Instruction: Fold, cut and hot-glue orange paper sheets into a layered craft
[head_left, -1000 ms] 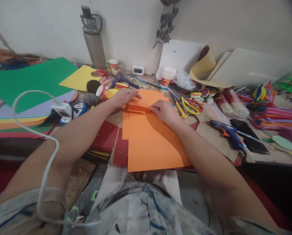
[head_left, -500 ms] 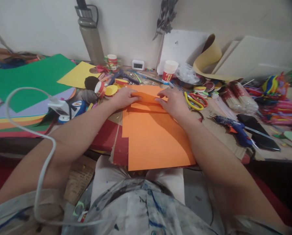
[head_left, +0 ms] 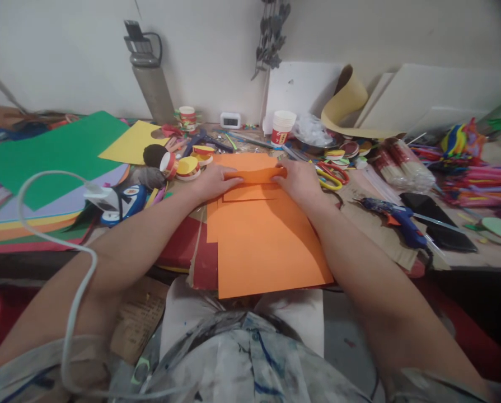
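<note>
so your left hand (head_left: 216, 180) and right hand (head_left: 299, 180) are each pinching an end of that bent orange paper (head_left: 256, 177); it's above the orange sheets (head_left: 271, 246), which reach the surface's (head_left: 494, 256) front edge

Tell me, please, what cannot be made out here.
Far side of held orange paper: head view, hidden by its near side.
Palms of left hand and right hand: head view, hidden by their backs.
Clock reading: head view, too small and blurred.
Top of hanging ornament: head view, cut by upper edge.
</note>
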`<state>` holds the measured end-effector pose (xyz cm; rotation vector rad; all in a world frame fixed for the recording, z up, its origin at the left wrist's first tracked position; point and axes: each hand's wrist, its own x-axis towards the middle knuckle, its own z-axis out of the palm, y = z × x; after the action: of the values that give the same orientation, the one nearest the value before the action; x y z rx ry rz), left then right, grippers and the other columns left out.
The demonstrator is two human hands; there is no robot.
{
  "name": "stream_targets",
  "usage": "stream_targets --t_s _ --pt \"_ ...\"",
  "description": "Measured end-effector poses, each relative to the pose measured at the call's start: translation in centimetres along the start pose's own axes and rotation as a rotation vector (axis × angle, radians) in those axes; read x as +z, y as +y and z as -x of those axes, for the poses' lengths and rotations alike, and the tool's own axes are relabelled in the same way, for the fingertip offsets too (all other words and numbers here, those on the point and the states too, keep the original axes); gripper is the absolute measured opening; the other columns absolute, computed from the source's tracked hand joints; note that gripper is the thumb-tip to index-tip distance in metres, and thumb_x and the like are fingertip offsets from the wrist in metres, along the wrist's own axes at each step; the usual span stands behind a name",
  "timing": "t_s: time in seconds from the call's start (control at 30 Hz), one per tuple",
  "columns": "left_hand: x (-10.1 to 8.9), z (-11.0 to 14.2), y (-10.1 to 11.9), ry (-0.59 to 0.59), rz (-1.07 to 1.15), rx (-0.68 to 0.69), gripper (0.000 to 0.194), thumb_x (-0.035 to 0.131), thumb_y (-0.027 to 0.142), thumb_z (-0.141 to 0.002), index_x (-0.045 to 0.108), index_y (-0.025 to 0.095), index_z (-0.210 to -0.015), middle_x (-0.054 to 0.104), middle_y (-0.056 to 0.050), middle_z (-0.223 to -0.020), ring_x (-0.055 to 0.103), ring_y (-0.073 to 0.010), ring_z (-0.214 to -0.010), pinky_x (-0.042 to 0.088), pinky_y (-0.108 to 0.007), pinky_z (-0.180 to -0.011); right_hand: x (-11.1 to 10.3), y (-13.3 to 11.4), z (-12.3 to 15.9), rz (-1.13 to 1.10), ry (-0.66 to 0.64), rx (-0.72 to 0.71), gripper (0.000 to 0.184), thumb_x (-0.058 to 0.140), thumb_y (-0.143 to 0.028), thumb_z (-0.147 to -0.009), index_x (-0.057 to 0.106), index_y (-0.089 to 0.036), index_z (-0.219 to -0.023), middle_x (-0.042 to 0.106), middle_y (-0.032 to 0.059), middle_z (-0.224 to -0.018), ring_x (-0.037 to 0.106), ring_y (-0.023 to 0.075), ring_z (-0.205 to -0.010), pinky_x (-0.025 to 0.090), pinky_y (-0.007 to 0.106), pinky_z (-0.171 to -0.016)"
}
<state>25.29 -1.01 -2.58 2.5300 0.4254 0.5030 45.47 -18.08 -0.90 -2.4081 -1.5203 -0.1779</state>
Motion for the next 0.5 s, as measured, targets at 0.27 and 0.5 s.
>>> stream_targets --t_s 0.27,0.5 --pt "0.0 -0.3 -0.2 0.132 -0.006 -0.131 0.032 0.060 0.041 -0.093 0.068 0.017 -0.075 0.069 -0.002 -0.074 0.055 -0.0182 -0.073 0.039 -0.031 -0.071 -1.7 0.8 -0.2 -0.142 0.274 -0.040 0.053 0.066 -0.040 -0.097 0.063 -0.019 -0.145 0.064 0.0202 -0.145 0.056 0.0412 -0.131 0.045 0.060 -0.107" --pt "0.0 -0.4 0.0 0.107 -0.101 -0.115 0.035 0.058 0.046 -0.094 0.069 0.018 -0.076 0.071 -0.004 -0.076 0.059 -0.0203 -0.076 0.041 -0.032 -0.073 -8.1 7.2 5.3 -0.151 0.339 0.009 0.036 0.069 -0.032 -0.092 0.070 -0.020 -0.126 0.075 0.0145 -0.123 0.069 0.0262 -0.095 0.054 0.043 -0.091"
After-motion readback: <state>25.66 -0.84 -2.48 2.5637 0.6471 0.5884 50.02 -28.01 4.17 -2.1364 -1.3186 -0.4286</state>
